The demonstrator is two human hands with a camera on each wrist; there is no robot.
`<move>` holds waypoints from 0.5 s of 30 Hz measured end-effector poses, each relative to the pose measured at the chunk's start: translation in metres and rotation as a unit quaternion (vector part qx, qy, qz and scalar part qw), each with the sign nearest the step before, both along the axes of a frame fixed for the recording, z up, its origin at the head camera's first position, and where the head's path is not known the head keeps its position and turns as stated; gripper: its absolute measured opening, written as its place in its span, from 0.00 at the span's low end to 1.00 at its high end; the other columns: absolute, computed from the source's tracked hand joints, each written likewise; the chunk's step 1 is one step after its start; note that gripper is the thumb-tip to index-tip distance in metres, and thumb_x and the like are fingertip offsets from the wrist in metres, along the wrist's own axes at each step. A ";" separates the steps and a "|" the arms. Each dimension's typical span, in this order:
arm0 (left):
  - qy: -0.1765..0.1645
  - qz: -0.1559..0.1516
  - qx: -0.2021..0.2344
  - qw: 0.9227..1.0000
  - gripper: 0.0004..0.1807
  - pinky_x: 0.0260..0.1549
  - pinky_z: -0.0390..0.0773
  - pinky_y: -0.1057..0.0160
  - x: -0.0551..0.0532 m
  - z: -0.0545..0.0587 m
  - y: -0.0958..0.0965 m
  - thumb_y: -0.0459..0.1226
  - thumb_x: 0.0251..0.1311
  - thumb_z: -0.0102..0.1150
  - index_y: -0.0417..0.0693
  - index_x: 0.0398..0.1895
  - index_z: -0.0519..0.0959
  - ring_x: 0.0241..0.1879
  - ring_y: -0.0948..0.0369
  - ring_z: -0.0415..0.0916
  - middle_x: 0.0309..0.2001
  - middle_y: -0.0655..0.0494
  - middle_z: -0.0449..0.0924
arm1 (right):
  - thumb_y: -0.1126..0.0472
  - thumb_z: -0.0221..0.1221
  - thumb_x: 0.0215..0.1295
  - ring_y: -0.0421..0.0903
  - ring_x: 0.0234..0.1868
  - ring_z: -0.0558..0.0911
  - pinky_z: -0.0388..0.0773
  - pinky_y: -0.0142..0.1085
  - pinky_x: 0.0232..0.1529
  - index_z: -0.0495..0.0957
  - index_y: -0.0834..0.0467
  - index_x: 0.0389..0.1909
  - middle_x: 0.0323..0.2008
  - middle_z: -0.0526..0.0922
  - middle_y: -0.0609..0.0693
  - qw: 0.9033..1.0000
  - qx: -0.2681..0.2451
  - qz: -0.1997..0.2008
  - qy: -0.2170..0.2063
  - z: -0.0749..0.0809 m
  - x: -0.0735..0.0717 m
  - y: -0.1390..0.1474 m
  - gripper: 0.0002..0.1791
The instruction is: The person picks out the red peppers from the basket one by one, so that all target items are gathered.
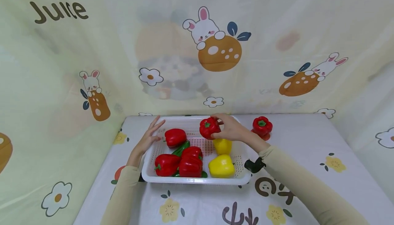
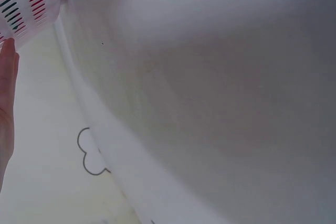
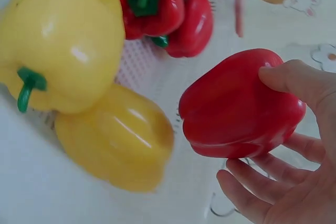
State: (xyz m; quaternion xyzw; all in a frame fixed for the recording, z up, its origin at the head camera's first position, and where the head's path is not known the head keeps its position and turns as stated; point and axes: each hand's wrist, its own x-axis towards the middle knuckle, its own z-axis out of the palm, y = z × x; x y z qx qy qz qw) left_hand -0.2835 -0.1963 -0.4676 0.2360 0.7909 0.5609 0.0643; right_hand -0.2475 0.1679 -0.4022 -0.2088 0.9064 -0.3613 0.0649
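My right hand (image 1: 229, 128) grips a red bell pepper (image 1: 209, 128) above the back right part of a white plastic basket (image 1: 197, 180). In the right wrist view, the thumb lies on one side of this pepper (image 3: 241, 103) and the fingers are beneath it. My left hand (image 1: 149, 137) is at the basket's left rim, its fingers extended; the left wrist view shows fingertips by the perforated wall (image 2: 31, 3). Inside the basket lie several red bell peppers (image 1: 167, 165), yellow bell peppers (image 1: 221, 166) and partly hidden green vegetables (image 1: 181, 148).
Another red bell pepper (image 1: 262, 126) stands on the table to the right of the basket, over a reddish print. A patterned cloth (image 1: 200, 204) covers the table. Behind rises a pale printed curtain (image 1: 264, 81).
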 end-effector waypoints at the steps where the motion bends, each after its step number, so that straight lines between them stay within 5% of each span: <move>1: 0.001 0.000 -0.001 1.000 0.36 0.65 0.40 0.30 0.000 0.000 0.000 0.17 0.53 0.45 0.29 0.71 0.59 0.76 0.40 0.31 0.78 0.36 0.36 | 0.59 0.69 0.55 0.59 0.58 0.75 0.78 0.49 0.52 0.64 0.64 0.69 0.61 0.73 0.60 1.000 -0.004 -0.002 -0.001 0.002 0.001 0.003 0.41; 15: -0.001 0.000 0.002 1.000 0.36 0.65 0.39 0.29 0.002 0.000 0.001 0.17 0.54 0.44 0.30 0.71 0.59 0.76 0.39 0.30 0.78 0.36 0.35 | 0.57 0.71 0.54 0.64 0.62 0.70 0.73 0.56 0.57 0.61 0.61 0.71 0.66 0.68 0.63 0.997 -0.038 -0.072 -0.012 0.025 0.015 0.061 0.45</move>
